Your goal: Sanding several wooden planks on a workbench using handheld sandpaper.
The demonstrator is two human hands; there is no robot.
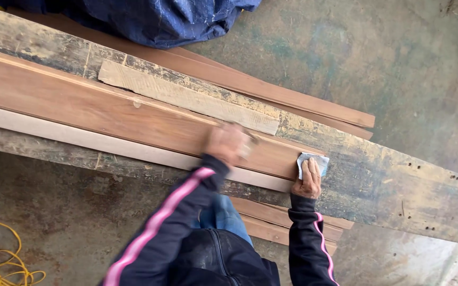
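Stained concrete floor [398, 58] (greenish) beneath blue tarp [149, 18].

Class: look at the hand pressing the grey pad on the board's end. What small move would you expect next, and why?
Probably a short stroke with the grain: the right hand presses the sanding pad at the reddish board's end, while the blurred left hand lies on the face.

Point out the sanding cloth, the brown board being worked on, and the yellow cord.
sanding cloth [314, 160]: head view, on its pale top face above the right hand's fingers.
brown board [96, 103]: head view, on its bare upper face.
yellow cord [3, 265]: head view, on the coiled loops.
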